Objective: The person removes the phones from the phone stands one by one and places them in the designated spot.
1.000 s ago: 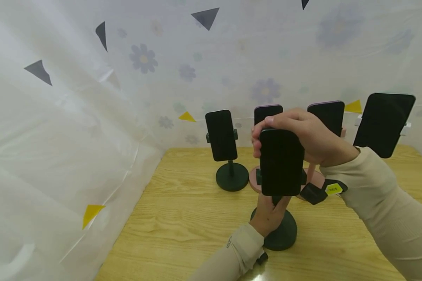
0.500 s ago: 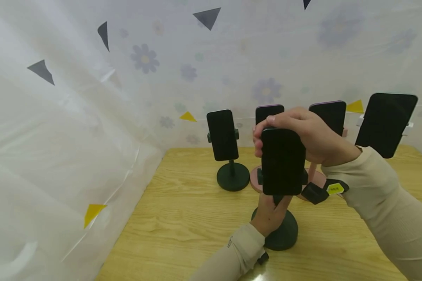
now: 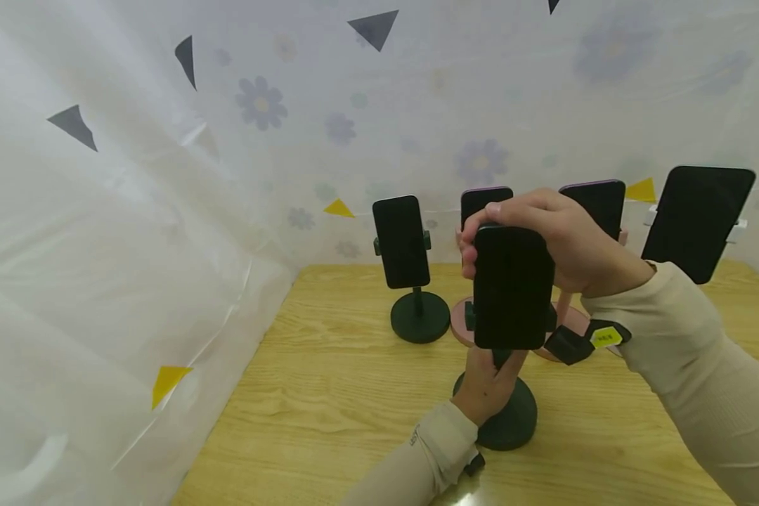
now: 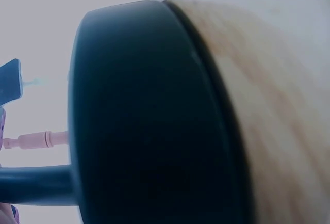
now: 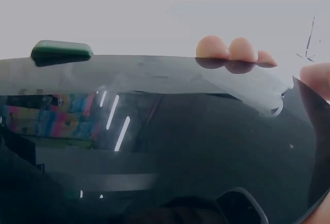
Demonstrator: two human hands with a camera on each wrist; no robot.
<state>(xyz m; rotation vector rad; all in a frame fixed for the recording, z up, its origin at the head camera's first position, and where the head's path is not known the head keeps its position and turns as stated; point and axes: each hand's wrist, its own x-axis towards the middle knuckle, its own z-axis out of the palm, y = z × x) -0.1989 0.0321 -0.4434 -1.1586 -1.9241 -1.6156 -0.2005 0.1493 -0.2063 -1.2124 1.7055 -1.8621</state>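
A black-screened phone [image 3: 514, 288] sits upright in the clamp of a dark green phone stand [image 3: 512, 425]. My right hand [image 3: 563, 239] grips the phone's upper part from behind. Its fingertips [image 5: 212, 47] show past the long edge in the right wrist view, near a green clamp arm [image 5: 62, 51]. Below the phone, my left hand [image 3: 488, 386] holds the stand's post; its fingertips are mostly hidden. The stand's thick round base [image 4: 149, 115] fills the left wrist view, with the post [image 4: 36, 185] coming out of it.
Behind stand another phone on a green stand [image 3: 419, 318], phones [image 3: 487, 200] [image 3: 597, 200] at pink stands [image 3: 462, 323], and a larger-looking phone [image 3: 698, 221] in a white clamp at right. A wooden table [image 3: 303, 393] lies under everything. White sheeting [image 3: 133, 211] hangs behind and left.
The phone's top edge and my right hand have risen very slightly. My left hand keeps its hold on the post. The whole head view has shifted a little.
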